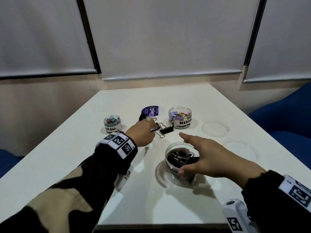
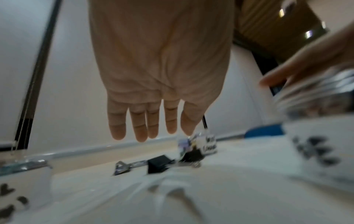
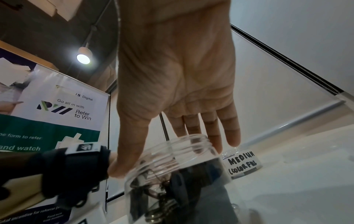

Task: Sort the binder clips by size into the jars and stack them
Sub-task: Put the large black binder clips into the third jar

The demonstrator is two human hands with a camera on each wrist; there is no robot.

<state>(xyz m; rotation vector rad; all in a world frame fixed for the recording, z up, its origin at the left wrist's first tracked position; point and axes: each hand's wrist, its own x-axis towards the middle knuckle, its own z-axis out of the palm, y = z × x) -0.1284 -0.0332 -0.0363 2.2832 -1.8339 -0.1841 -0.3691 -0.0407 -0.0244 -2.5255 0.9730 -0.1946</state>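
Observation:
Two large black binder clips (image 1: 166, 129) (image 2: 159, 164) lie side by side at mid-table. My left hand (image 1: 146, 130) (image 2: 151, 133) hovers right at them with straight fingers and holds nothing. A clear jar (image 1: 178, 165) (image 3: 172, 174) holding large black clips stands near me. My right hand (image 1: 202, 155) (image 3: 191, 106) spans it, with the thumb against its near side and straight fingers over the far rim. The jar labelled SMALL (image 1: 113, 126) holds tiny coloured clips. The jar labelled MEDIUM (image 1: 182, 123) (image 3: 243, 163) holds pastel clips. All three jars have no lids on.
Two clear lids (image 1: 215, 128) (image 1: 240, 148) lie on the white table (image 1: 84, 148) to the right. A purple ClayGo disc (image 1: 151, 110) sits behind the clips, with another black clip (image 1: 143, 117) beside it. Blue seats flank the table.

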